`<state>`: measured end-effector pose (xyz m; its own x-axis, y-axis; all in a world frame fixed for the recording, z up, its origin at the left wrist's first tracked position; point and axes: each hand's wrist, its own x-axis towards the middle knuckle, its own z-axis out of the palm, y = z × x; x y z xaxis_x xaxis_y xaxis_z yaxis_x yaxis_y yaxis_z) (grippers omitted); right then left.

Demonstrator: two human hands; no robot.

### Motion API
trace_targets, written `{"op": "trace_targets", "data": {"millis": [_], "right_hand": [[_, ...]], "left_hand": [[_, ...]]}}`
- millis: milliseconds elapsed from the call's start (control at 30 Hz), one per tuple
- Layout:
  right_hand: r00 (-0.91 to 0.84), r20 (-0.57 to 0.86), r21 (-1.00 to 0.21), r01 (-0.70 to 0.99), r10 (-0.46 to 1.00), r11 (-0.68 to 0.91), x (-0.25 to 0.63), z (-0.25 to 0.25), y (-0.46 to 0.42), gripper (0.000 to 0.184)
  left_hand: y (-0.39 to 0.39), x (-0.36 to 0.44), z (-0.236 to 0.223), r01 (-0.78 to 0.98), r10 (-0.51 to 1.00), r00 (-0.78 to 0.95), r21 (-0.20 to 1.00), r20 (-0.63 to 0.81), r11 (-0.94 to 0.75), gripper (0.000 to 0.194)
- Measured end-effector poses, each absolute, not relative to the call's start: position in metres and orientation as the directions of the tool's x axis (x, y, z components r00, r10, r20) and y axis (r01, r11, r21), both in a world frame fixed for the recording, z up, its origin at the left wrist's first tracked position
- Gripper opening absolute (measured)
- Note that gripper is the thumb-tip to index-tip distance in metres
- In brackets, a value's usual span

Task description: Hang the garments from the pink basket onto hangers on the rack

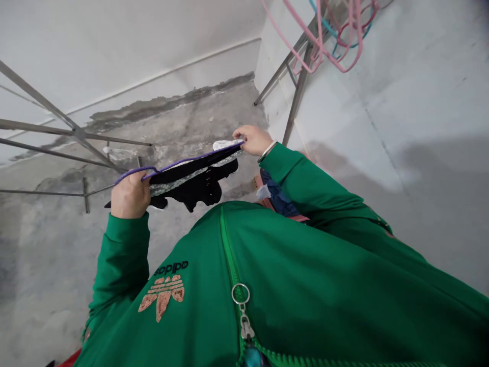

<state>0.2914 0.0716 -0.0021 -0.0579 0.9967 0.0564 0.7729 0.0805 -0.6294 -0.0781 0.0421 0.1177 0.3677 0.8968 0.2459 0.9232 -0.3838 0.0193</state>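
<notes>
A black garment with a pale patterned band (191, 179) hangs stretched between my two hands, in front of my green jacket. Along its upper edge runs a thin purple hanger (198, 157). My left hand (131, 196) is closed round the hanger and the garment's left end. At the other end, my right hand (255, 140) pinches the garment's corner against the hanger's tip. White cloth (225, 145) shows behind the upper edge near my right fingers. The garment's lower edge hangs uneven and folded, so its exact kind is unclear.
Metal rack legs (78, 133) cross at the left, and another metal stand (300, 86) leans by the right wall. Pink hangers (321, 51) and blue ones hang at the upper right. Dark blue cloth (280, 199) shows below my right sleeve. The floor (49, 265) is bare concrete.
</notes>
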Motion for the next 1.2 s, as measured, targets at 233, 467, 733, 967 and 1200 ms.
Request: {"op": "trace_targets", "data": {"millis": [233, 467, 733, 967, 1200], "right_hand": [[0.129, 0.039, -0.467, 0.879, 0.991, -0.096, 0.276, 0.017, 0.065, 0.029], [0.095, 0.087, -0.521, 0.853, 0.992, -0.036, 0.276, 0.015, 0.07, 0.031], [-0.209, 0.0, -0.739, 0.659, 0.978, 0.14, 0.28, 0.013, 0.064, 0.032], [-0.108, -0.05, -0.647, 0.761, 0.993, 0.051, 0.28, 0.014, 0.07, 0.035], [-0.212, 0.177, -0.467, 0.842, 0.961, 0.272, 0.259, 0.032, 0.024, 0.039]], "left_hand": [[0.02, -0.049, 0.123, 0.913, 0.873, 0.407, -0.109, 0.268, -0.393, 0.037], [0.019, -0.049, 0.121, 0.84, 0.827, 0.409, 0.194, 0.386, -0.506, 0.03], [0.039, -0.077, 0.131, 0.76, 0.896, 0.349, 0.476, 0.275, -0.443, 0.028], [0.043, -0.083, 0.122, 0.869, 0.848, 0.445, 0.089, 0.287, -0.486, 0.034], [0.043, -0.064, 0.115, 0.974, 0.837, 0.221, -0.077, 0.501, -0.211, 0.038]]}}
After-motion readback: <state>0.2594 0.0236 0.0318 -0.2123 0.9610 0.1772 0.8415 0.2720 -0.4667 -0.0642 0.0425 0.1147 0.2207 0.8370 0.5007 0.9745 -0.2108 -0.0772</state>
